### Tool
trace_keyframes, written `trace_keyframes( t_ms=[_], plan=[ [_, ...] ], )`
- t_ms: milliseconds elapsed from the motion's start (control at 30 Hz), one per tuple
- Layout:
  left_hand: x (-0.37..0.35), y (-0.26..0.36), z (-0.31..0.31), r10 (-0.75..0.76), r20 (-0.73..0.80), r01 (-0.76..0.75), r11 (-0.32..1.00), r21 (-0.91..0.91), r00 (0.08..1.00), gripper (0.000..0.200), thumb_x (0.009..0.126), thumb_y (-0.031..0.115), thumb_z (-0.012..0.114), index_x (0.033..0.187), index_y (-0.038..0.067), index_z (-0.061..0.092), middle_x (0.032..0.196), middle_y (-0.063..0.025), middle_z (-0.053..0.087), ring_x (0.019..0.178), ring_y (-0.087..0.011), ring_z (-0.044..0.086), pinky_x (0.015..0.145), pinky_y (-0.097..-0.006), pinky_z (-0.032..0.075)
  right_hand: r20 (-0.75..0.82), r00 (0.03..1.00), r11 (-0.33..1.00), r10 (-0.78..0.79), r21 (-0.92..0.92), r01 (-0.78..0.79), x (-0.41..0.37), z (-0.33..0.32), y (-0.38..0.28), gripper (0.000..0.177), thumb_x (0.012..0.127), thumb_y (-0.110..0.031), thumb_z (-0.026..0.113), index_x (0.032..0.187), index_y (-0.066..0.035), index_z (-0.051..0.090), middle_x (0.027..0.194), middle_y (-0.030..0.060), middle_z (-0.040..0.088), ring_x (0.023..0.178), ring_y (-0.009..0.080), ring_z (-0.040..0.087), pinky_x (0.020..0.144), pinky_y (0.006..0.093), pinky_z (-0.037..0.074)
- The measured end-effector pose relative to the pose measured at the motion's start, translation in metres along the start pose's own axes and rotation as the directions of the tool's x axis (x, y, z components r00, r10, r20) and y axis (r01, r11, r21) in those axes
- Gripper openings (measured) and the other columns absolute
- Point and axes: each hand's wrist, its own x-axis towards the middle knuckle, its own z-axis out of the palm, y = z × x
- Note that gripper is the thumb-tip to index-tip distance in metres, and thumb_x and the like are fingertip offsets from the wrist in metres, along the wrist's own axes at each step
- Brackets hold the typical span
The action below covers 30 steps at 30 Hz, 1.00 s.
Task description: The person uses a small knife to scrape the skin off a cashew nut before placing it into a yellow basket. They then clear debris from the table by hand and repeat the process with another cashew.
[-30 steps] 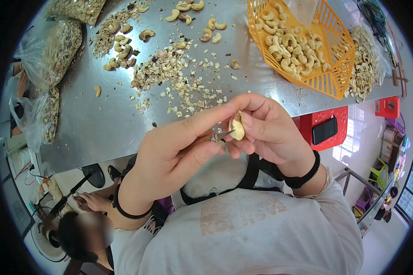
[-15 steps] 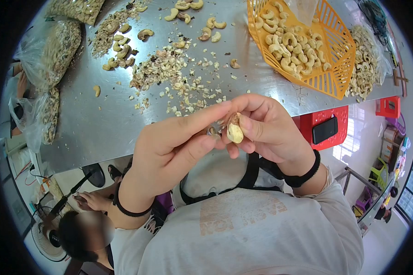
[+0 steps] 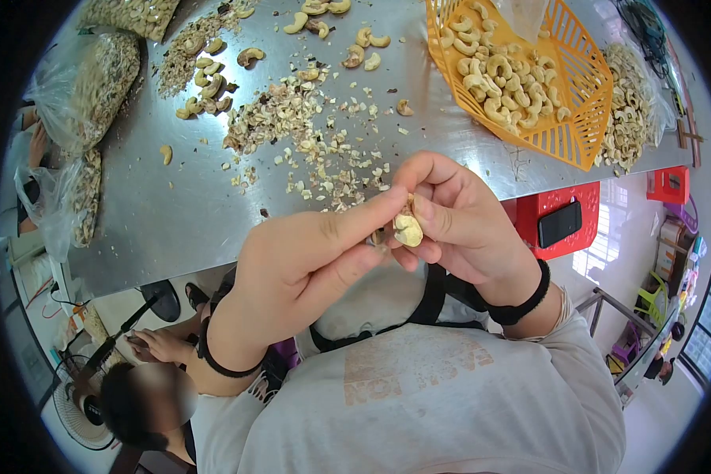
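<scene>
A pale cashew nut (image 3: 408,231) with some brown skin at its upper end is pinched between the thumb and fingers of my right hand (image 3: 468,217), over the table's near edge. My left hand (image 3: 312,254) is closed right beside it, its index fingertip meeting the nut's upper end. Something small, dark and partly shiny shows between the left thumb and fingers; most of it is hidden. Beyond my hands, flakes of peeled skin (image 3: 280,118) lie scattered over the metal table (image 3: 189,189).
An orange basket (image 3: 583,130) holds peeled cashews at the right, with a bag of cashews (image 3: 626,110) beside it. Small cashew groups (image 3: 209,87) lie at the back left. Filled plastic bags (image 3: 107,87) line the left edge. A phone (image 3: 559,224) rests on a red stool (image 3: 588,237). Another person (image 3: 146,403) sits lower left.
My left hand has shifted slightly, its index finger now closer to the nut's top. The nut has turned a little in my right fingers. A dark fragment shows on the table near my left hand.
</scene>
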Motion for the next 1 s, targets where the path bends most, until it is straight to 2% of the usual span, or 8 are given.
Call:
trace_keyframes(
  t_ms=[33, 100, 200, 400, 533, 733, 833, 1000],
  plan=[
    [0.000, -0.002, 0.000, 0.000, 0.000, 0.000, 1.000, 0.000, 1.000, 0.035, 0.078, -0.001, 0.047, 0.114, 0.001, 0.047, 0.087, -0.0119, 0.060, 0.072, -0.0171, 0.059, 0.064, -0.0228, 0.044, 0.005, 1.000, 1.000, 0.006, -0.011, -0.006, 0.000, -0.001, 0.001, 0.011, 0.082, -0.009, 0.050, 0.090, -0.002, 0.047, 0.073, 0.0071, 0.056, 0.051, 0.0086, 0.048, 0.051, 0.0219, 0.044],
    [0.002, -0.006, 0.000, 0.162, -0.055, -0.152, 0.976, 0.155, 0.985, 0.034, 0.077, 0.000, 0.050, 0.111, 0.002, 0.050, 0.083, -0.0115, 0.060, 0.070, -0.0176, 0.059, 0.061, -0.0229, 0.044, 0.011, 1.000, 1.000, 0.013, -0.023, -0.013, 0.000, 0.000, 0.002, 0.011, 0.082, -0.009, 0.050, 0.090, -0.002, 0.048, 0.073, 0.0074, 0.056, 0.051, 0.0088, 0.048, 0.051, 0.0221, 0.044],
    [-0.001, -0.004, 0.002, 0.030, -0.086, -0.033, 0.999, -0.031, 0.996, 0.035, 0.077, 0.001, 0.051, 0.111, 0.002, 0.049, 0.082, -0.0106, 0.060, 0.068, -0.0169, 0.059, 0.060, -0.0224, 0.044, 0.005, 1.000, 0.999, 0.015, 0.036, -0.016, 0.000, 0.001, 0.002, 0.012, 0.082, -0.009, 0.050, 0.091, -0.002, 0.048, 0.074, 0.0072, 0.056, 0.051, 0.0091, 0.048, 0.051, 0.0225, 0.044],
    [-0.003, -0.004, 0.011, 0.014, -0.129, -0.027, 0.995, -0.097, 0.991, 0.040, 0.076, 0.001, 0.052, 0.115, 0.003, 0.045, 0.079, -0.0094, 0.059, 0.065, -0.0167, 0.058, 0.058, -0.0216, 0.043, 0.017, 1.000, 0.999, 0.002, 0.048, -0.003, 0.000, 0.000, 0.002, 0.012, 0.083, -0.010, 0.049, 0.092, -0.003, 0.048, 0.075, 0.0065, 0.055, 0.052, 0.0088, 0.048, 0.051, 0.0230, 0.043],
    [-0.005, -0.002, 0.009, -0.037, -0.109, 0.030, 0.997, -0.064, 0.993, 0.041, 0.075, 0.002, 0.054, 0.115, 0.004, 0.046, 0.078, -0.0094, 0.059, 0.063, -0.0171, 0.058, 0.057, -0.0216, 0.043, 0.025, 1.000, 0.998, 0.009, 0.069, -0.011, 0.000, -0.001, 0.003, 0.011, 0.083, -0.010, 0.049, 0.092, -0.003, 0.048, 0.074, 0.0062, 0.055, 0.052, 0.0084, 0.048, 0.051, 0.0230, 0.043],
    [-0.002, -0.006, 0.006, 0.062, -0.106, -0.059, 0.998, 0.033, 0.992, 0.036, 0.074, 0.002, 0.054, 0.110, 0.004, 0.051, 0.080, -0.0107, 0.060, 0.064, -0.0177, 0.059, 0.057, -0.0216, 0.043, -0.046, 0.999, 1.000, -0.006, 0.004, 0.006, -0.001, 0.003, 0.006, 0.015, 0.083, -0.014, 0.049, 0.092, -0.003, 0.045, 0.071, 0.0049, 0.051, 0.046, 0.0050, 0.043, 0.048, 0.0225, 0.042],
    [-0.002, -0.008, 0.005, 0.034, -0.127, -0.030, 0.999, 0.033, 0.991, 0.032, 0.076, 0.001, 0.052, 0.108, 0.003, 0.052, 0.082, -0.0103, 0.061, 0.066, -0.0163, 0.059, 0.059, -0.0216, 0.044, -0.048, 0.999, 0.999, 0.015, 0.036, -0.013, -0.001, 0.000, 0.007, 0.014, 0.083, -0.013, 0.049, 0.092, -0.003, 0.046, 0.073, 0.0053, 0.053, 0.049, 0.0065, 0.045, 0.050, 0.0232, 0.043],
    [-0.003, -0.008, 0.003, -0.168, -0.111, 0.141, 0.966, -0.218, 0.980, 0.032, 0.079, -0.001, 0.048, 0.111, 0.001, 0.049, 0.084, -0.0091, 0.060, 0.070, -0.0124, 0.058, 0.061, -0.0202, 0.043, -0.068, 0.997, 0.998, 0.034, 0.050, -0.031, 0.002, 0.002, 0.006, 0.013, 0.083, -0.013, 0.050, 0.091, -0.004, 0.048, 0.076, 0.0064, 0.055, 0.052, 0.0080, 0.048, 0.051, 0.0232, 0.044]
  ],
)
